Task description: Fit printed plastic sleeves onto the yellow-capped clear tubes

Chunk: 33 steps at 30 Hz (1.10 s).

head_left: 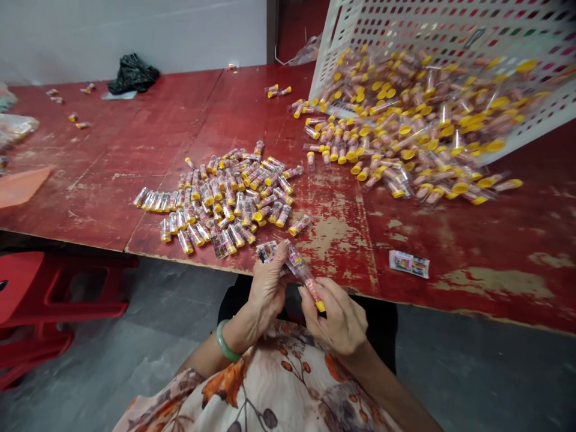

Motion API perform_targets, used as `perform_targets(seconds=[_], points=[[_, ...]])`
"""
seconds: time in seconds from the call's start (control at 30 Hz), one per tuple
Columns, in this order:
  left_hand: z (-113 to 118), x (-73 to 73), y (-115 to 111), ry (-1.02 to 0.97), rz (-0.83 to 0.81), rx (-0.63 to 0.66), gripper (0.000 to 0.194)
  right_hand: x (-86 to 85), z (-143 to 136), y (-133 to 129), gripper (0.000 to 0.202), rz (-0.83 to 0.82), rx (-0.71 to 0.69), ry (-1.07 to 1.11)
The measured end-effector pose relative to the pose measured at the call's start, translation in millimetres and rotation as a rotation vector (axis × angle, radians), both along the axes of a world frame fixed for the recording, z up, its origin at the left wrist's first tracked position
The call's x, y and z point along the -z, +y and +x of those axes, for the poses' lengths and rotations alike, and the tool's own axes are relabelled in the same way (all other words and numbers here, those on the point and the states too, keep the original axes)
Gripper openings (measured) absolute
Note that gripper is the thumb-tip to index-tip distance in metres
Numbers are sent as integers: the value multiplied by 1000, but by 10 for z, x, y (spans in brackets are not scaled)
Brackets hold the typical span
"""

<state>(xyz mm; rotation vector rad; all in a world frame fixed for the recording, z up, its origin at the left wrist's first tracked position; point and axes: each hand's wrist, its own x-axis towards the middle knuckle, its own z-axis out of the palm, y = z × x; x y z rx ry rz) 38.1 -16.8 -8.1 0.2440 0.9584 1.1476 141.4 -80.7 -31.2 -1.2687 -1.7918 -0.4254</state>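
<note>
Over the table's front edge, my right hand pinches the yellow-capped end of a clear tube with pink contents. My left hand, with a green bangle at the wrist, is closed on printed wrappers, the thumb on top. A printed sleeve covers the tube's upper end, beside the left fingers. Just beyond lies a pile of sleeved tubes. Tubes without printed sleeves spill from a tilted white basket at the back right. Flat printed wrappers lie right of my hands.
The worn red table spans the view. A black plastic bag and a few loose tubes are toward the back left. An orange sheet lies at the left edge. Red stools stand below on the left.
</note>
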Motion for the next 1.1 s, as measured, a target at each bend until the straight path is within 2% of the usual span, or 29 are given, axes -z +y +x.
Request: perform_targets(seconds=[0.07,0.13,0.27,0.33,0.53,0.67,0.83,0.97,1.1], points=[[-11,16,-28,3,17,-2,33,35,-26,16,57,-2,21,10],[-30,19,-49,10,34,4,32,38,-30,44,56,-20,-23,45],[-94,8,-40,36,61,15,28,-36,32,93,45,-230,-302,244],[-119,6,-30,31,81,30,30,-64,69,98,43,-303,-359,319],[-115,-11,-91,75,111,160,30,-40,67,139,33,-228,-209,439],[-111,-21,-125,79,123,183,30,-41,41,198,24,-250,-203,544],[-113,2,-88,74,110,179,29,-61,50,239,26,-225,-233,623],[-95,2,-67,38,72,143,31,-54,62,242,35,-195,-283,563],[-72,0,-106,16,66,140,33,18,32,218,39,-64,-183,467]])
